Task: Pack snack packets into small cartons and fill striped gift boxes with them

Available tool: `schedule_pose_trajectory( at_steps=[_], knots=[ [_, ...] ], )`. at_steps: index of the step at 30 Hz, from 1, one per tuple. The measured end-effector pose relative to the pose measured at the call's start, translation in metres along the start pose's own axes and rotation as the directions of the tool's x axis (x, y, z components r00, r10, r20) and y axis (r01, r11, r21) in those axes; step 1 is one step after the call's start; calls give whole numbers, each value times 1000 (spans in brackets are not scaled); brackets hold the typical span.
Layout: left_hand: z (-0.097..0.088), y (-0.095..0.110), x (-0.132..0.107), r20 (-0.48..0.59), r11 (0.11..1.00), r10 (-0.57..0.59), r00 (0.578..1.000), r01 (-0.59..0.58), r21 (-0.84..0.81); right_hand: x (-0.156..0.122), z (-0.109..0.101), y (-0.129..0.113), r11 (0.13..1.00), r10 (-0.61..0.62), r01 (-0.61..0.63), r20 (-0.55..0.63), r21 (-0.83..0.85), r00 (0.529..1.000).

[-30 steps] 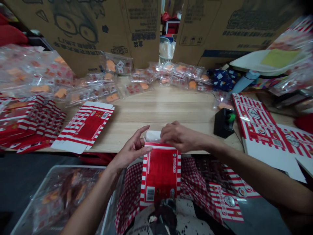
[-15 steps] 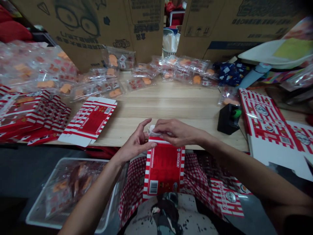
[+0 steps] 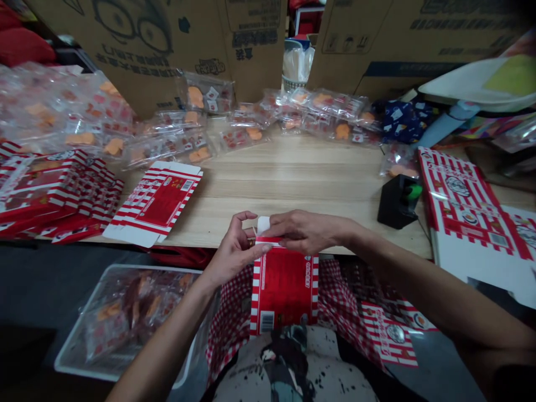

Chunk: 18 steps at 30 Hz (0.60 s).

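A red-and-white striped carton [image 3: 287, 287] lies against my body at the table's front edge, its printed, barcoded face up. My left hand [image 3: 240, 245] grips the carton's far left corner, thumb on the red face. Across its far end lies my right hand [image 3: 299, 230], fingers bent over the end flaps and pressing on them. One small white flap [image 3: 263, 224] stands up between the two hands. The right fingertips partly cover the carton's end, so what lies under them is hidden.
Flat cartons [image 3: 154, 204] lie on the table at left, beside stacked filled boxes [image 3: 46, 190]. Clear bags of orange pieces [image 3: 196, 97] line the back. A black tape dispenser [image 3: 399, 202] and carton sheets [image 3: 464, 201] are at right. A white bin [image 3: 69, 349] holds more bags below left.
My right fingers have moved down over the carton's end, and a white flap now shows more clearly beside them. My left hand keeps its hold. The view has shifted slightly.
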<state>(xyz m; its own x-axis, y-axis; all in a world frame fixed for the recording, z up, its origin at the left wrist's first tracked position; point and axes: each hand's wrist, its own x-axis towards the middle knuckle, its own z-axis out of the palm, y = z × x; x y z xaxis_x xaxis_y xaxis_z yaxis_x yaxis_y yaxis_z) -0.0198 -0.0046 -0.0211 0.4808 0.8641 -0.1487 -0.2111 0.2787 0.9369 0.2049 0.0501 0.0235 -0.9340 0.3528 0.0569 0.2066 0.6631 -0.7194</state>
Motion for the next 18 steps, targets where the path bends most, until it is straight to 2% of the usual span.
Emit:
schedule_pose_trajectory(
  at_steps=[2, 3, 4, 5, 6, 8, 9, 10, 12, 14, 16, 18],
  knots=[
    [1, -1, -3, -18, 994, 44, 999, -42, 102, 2, 0, 1, 1000, 8, -8, 27, -10, 1000],
    [1, -2, -5, -40, 982, 75, 996, -67, 177, 1, -1, 1, 1000, 21, -21, -5, -21, 1000],
    [-1, -2, -6, -71, 965, 108, 992, -87, 249, -3, -2, 1, 999, 40, -43, -84, -33, 996],
    [-3, -1, -8, -102, 947, 136, 985, -99, 305, -8, -2, 0, 996, 70, -81, -212, -41, 975],
    [-6, 0, -9, -128, 935, 157, 979, -106, 339, -16, -1, 0, 990, 110, -134, -365, -43, 925],
    [-14, 2, -12, -157, 933, 169, 973, -106, 343, -35, 5, -2, 968, 191, -251, -613, -12, 767],
    [-18, 3, -13, -164, 936, 166, 972, -103, 335, -44, 11, -3, 955, 233, -295, -670, 22, 704],
    [-21, 4, -13, -166, 939, 161, 973, -99, 328, -52, 18, -4, 944, 278, -323, -683, 65, 676],
    [-25, 9, -10, -154, 944, 143, 978, -88, 319, -64, 34, -7, 930, 354, -330, -638, 162, 684],
    [-23, 15, -5, -82, 934, 108, 991, -73, 351, -67, 47, -9, 920, 391, -313, -621, 236, 679],
    [-18, 22, 2, 28, 895, 80, 996, -84, 438, -65, 55, -9, 922, 386, -301, -625, 243, 679],
    [-12, 27, 9, 100, 837, 73, 992, -115, 535, -63, 56, -6, 932, 359, -301, -611, 201, 705]
  ],
)
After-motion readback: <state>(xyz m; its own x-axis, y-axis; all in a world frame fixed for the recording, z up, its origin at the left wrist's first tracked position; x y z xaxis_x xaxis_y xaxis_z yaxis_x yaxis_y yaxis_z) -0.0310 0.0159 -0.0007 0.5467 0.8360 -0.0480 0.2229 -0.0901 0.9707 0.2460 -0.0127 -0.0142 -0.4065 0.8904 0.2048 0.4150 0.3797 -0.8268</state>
